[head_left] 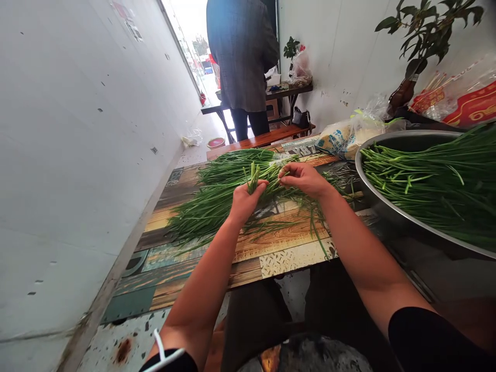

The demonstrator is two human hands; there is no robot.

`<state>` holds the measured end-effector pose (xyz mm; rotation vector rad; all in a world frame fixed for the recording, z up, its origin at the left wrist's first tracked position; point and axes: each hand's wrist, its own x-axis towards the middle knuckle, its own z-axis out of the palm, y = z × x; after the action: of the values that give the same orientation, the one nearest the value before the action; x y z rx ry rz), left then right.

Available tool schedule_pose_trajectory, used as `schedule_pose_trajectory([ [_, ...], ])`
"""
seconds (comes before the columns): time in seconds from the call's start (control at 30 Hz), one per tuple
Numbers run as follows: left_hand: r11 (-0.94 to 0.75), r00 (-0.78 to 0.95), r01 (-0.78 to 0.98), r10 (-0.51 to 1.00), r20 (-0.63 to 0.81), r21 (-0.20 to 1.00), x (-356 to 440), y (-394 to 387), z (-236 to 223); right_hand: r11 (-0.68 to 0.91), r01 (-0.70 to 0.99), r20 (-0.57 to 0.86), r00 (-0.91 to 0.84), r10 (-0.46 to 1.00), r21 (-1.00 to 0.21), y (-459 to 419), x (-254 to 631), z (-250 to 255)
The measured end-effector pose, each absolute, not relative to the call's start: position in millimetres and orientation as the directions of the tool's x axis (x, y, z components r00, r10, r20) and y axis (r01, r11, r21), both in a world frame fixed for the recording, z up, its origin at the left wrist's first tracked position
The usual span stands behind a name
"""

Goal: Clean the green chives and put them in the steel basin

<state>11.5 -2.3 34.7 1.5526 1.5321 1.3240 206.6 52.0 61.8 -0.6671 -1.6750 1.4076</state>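
My left hand [247, 200] is closed around a small bunch of garlic chives [253, 175], whose pale cut ends point up above the fist. To its right, my right hand [304, 178] is closed in a pinch, thumb against forefinger, at thin chive stems; how many it grips is hard to see. Under and behind both hands a large pile of garlic chives [209, 199] lies on the patterned wooden table [282, 237], leaves toward the left and stem ends toward the right. Loose trimmed strands [315, 214] are strewn below my right hand.
A big metal basin [403, 212] heaped with chives stands at the right. Behind it are a plastic bag [341, 137], a potted plant [420, 39] and red packaging [473, 103]. Beyond the table are a bench [248, 145] and a standing person [244, 62]. A white wall [77, 155] runs along the left.
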Motion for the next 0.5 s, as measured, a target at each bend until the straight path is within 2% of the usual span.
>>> schedule_pose_trajectory([
  [0.1, -0.24, -0.093, 0.363, 0.952, 0.291, 0.9, 11.6, -2.9, 35.1, 0.222, -0.079, 0.231, -0.504, 0.832, -0.972, 53.2, 202.3, 57.6],
  [0.27, -0.249, -0.128, 0.353, 0.942, 0.311, 0.902, 15.8, -4.1, 33.9, 0.182, -0.041, 0.182, -0.437, 0.881, -0.982, 53.9, 194.2, 51.7],
  [0.5, -0.238, -0.179, 0.345, 0.933, 0.313, 0.908, 19.0, -3.3, 31.9, 0.148, -0.109, 0.183, -0.51, 0.84, -0.983, 51.7, 192.2, 51.2],
])
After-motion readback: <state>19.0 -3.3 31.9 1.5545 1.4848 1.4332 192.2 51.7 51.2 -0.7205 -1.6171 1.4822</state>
